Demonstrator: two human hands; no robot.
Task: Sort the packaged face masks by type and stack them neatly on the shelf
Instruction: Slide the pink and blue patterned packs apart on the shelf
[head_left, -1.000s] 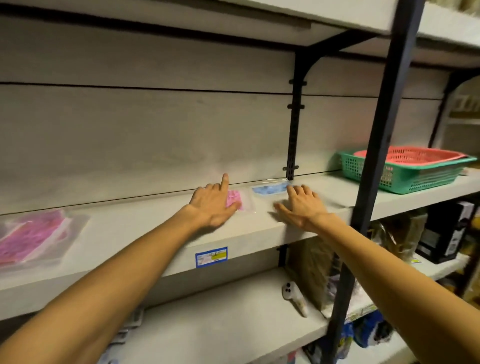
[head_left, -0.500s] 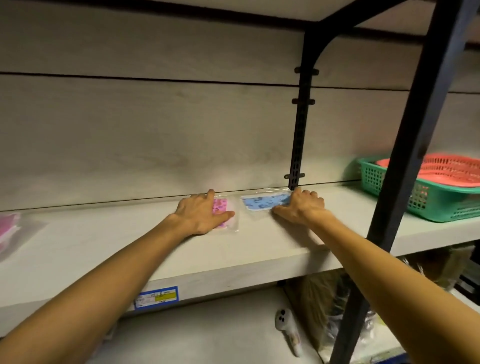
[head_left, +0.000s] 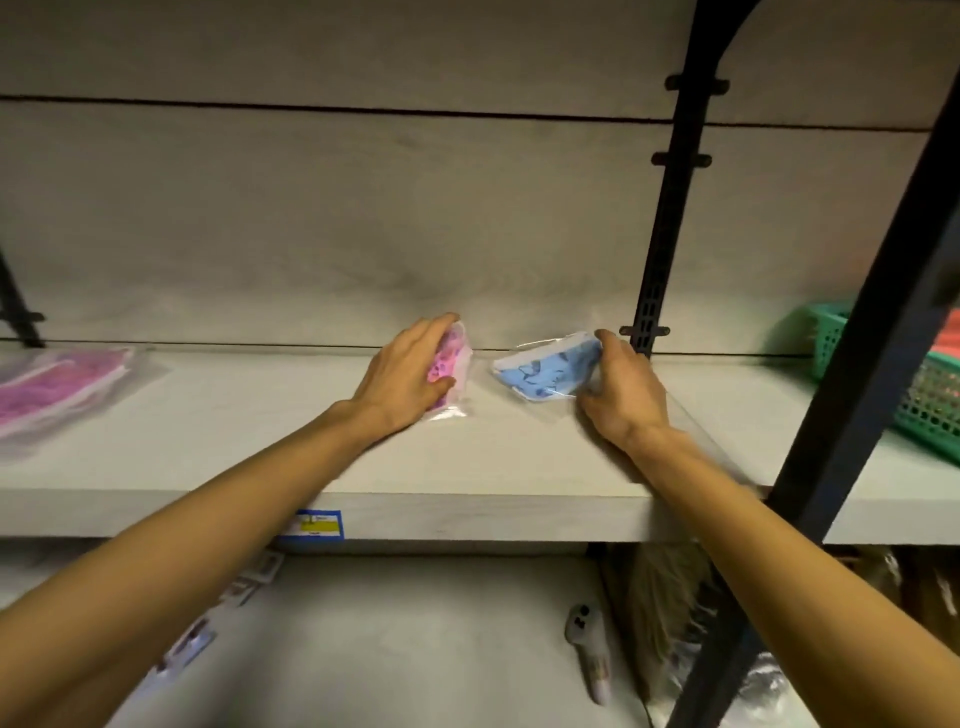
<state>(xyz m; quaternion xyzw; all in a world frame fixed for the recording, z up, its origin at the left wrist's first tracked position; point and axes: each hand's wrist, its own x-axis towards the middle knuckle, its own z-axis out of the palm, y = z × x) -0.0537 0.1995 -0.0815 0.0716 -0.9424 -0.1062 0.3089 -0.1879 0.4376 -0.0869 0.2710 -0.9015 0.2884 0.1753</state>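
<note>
Clear plastic is wrapping both items in hand. Left hand (head_left: 402, 371) is curling its fingers over the top of the pink mask packet (head_left: 451, 366) and pressing its thumb against the packet's near face, so the packet is standing tilted on its lower edge at the back of the shelf (head_left: 467, 462). Right hand (head_left: 623, 387) is gripping the right end of the blue mask packet (head_left: 548, 369), fingers over the top edge and thumb underneath; the packet is lifting at an angle, its left end lower and close to the shelf surface. Whether that end is touching the board cannot be told. The two packets are sitting just beside each other, apart, near the back wall and left of the black upright (head_left: 670, 218).

Far left on the same shelf, a bag of pink masks (head_left: 57, 389) is lying flat; the count inside is not readable. Far right, a green basket (head_left: 930, 395) is holding a red basket nested in it; the contents are hidden. A blue and yellow label (head_left: 316, 525) is sticking to the shelf's front edge. On the lower shelf, a white handheld device (head_left: 589, 649) is lying beside bagged goods, blurred.
</note>
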